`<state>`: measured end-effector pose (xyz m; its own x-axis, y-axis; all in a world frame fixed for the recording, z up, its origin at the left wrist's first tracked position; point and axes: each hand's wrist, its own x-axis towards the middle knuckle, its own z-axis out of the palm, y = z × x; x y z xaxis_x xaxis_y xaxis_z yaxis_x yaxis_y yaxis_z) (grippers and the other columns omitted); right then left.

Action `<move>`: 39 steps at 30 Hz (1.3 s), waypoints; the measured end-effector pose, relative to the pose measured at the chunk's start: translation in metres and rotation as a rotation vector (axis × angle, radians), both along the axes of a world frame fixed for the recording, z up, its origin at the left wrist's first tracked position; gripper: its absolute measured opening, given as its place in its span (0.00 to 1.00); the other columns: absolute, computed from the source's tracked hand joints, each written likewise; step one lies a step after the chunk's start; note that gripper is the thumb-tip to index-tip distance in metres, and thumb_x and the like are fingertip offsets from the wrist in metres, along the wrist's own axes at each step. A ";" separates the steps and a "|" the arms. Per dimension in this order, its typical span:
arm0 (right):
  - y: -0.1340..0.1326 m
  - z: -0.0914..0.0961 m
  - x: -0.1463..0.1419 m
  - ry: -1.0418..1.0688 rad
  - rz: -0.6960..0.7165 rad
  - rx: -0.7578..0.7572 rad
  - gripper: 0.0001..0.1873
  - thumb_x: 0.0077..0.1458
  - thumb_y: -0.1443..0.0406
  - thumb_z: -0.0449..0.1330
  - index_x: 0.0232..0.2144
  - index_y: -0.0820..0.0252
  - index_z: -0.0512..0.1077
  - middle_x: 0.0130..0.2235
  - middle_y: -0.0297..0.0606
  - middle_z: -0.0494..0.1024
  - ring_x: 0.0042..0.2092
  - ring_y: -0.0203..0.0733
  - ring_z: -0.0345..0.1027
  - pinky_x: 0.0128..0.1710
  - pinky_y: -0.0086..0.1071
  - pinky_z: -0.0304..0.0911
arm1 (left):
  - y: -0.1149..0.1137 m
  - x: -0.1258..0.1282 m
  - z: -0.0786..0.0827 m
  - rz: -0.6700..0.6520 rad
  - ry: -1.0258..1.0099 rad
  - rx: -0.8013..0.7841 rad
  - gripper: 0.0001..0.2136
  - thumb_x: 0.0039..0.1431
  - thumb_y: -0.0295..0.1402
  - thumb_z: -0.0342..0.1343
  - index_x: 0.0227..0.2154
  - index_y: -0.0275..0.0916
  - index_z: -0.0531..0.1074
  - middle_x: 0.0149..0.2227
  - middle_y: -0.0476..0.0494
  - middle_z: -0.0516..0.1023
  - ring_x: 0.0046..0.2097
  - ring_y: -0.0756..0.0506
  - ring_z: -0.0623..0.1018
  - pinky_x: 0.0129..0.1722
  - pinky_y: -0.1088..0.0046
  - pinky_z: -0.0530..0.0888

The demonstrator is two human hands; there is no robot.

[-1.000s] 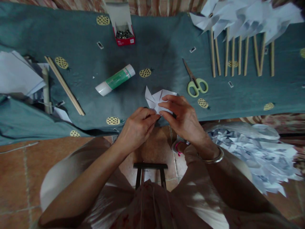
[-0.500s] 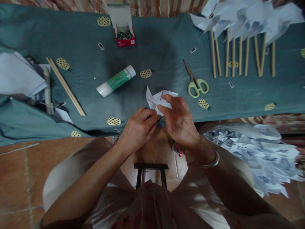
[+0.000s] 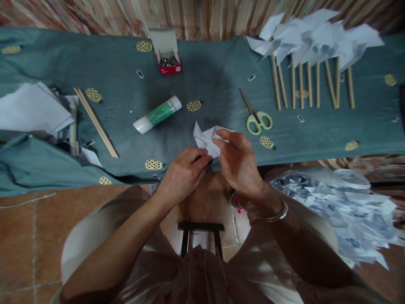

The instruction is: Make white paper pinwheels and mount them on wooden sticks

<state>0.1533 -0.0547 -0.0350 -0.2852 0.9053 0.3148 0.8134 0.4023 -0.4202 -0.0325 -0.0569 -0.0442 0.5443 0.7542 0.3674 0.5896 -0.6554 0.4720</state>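
Observation:
A small white folded paper pinwheel (image 3: 205, 137) lies at the near edge of the teal pineapple-print tablecloth (image 3: 205, 71). My left hand (image 3: 185, 173) pinches its near corner with curled fingers. My right hand (image 3: 237, 160) wears a metal bangle and presses a paper flap toward the middle with thumb and fingertips. Both hands are closed on the paper. A glue stick with a green label (image 3: 157, 114) lies to the left of the paper, and green-handled scissors (image 3: 256, 116) lie to its right.
Finished paper pinwheels on wooden sticks (image 3: 310, 63) lie in a row at the far right. An open red box of metal pins (image 3: 169, 63) stands at the back. Loose sticks (image 3: 96, 122) and white sheets (image 3: 31, 107) are at left. Paper scraps (image 3: 341, 202) fill a bag at right.
My right hand has folded in over the paper from the right, its fingers now curled onto the centre. The left hand keeps its pinch. The camera view has shifted slightly downward.

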 end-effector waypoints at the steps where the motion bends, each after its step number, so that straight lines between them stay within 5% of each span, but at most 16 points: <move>1: 0.002 0.001 0.004 0.029 -0.024 0.006 0.19 0.59 0.73 0.49 0.49 0.57 0.71 0.56 0.44 0.74 0.57 0.50 0.66 0.55 0.49 0.64 | 0.000 -0.001 0.000 0.001 0.004 0.007 0.09 0.65 0.26 0.52 0.44 0.35 0.75 0.41 0.39 0.78 0.43 0.45 0.77 0.41 0.68 0.78; 7: 0.013 0.003 0.016 0.123 -0.095 -0.070 0.22 0.62 0.69 0.48 0.56 0.58 0.69 0.58 0.45 0.73 0.62 0.47 0.64 0.63 0.48 0.61 | 0.014 -0.015 0.002 0.036 0.075 0.055 0.10 0.66 0.26 0.50 0.43 0.35 0.76 0.41 0.40 0.79 0.42 0.45 0.75 0.40 0.67 0.76; 12: 0.011 0.006 0.014 0.172 -0.064 -0.077 0.17 0.61 0.67 0.51 0.48 0.59 0.74 0.55 0.47 0.76 0.58 0.50 0.70 0.60 0.50 0.66 | 0.026 -0.023 0.007 0.102 0.103 0.103 0.11 0.66 0.26 0.49 0.39 0.37 0.77 0.39 0.42 0.79 0.41 0.45 0.74 0.39 0.68 0.75; 20: 0.009 0.004 0.018 0.121 -0.049 -0.068 0.16 0.57 0.71 0.52 0.42 0.55 0.77 0.52 0.41 0.78 0.53 0.47 0.74 0.57 0.47 0.69 | 0.012 -0.003 0.009 -0.024 0.114 0.085 0.08 0.64 0.32 0.55 0.41 0.36 0.76 0.41 0.40 0.79 0.42 0.43 0.74 0.40 0.64 0.73; 28: 0.009 0.006 0.023 0.120 0.006 -0.119 0.18 0.54 0.74 0.51 0.40 0.61 0.78 0.51 0.45 0.79 0.51 0.49 0.74 0.56 0.50 0.67 | 0.011 0.000 0.006 -0.026 0.162 0.153 0.08 0.66 0.30 0.52 0.40 0.35 0.76 0.39 0.40 0.80 0.39 0.44 0.76 0.37 0.67 0.71; 34: 0.011 0.005 0.033 0.318 0.065 -0.309 0.21 0.50 0.75 0.53 0.40 0.55 0.78 0.54 0.38 0.77 0.55 0.47 0.72 0.58 0.48 0.65 | 0.008 -0.003 0.007 -0.023 0.150 0.192 0.08 0.66 0.29 0.52 0.39 0.33 0.76 0.37 0.40 0.80 0.38 0.45 0.77 0.37 0.68 0.73; 39: 0.013 0.004 0.036 0.467 0.079 -0.364 0.12 0.49 0.71 0.62 0.36 0.53 0.80 0.56 0.38 0.75 0.57 0.47 0.70 0.59 0.48 0.65 | 0.006 -0.004 0.009 -0.027 0.176 0.180 0.08 0.66 0.30 0.51 0.38 0.37 0.76 0.36 0.41 0.80 0.36 0.44 0.77 0.35 0.67 0.73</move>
<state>0.1894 -0.0415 -0.0306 -0.2622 0.9601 0.0970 0.4828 0.2175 -0.8483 -0.0365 -0.0506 -0.0349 0.6308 0.6696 0.3921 0.6337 -0.7361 0.2377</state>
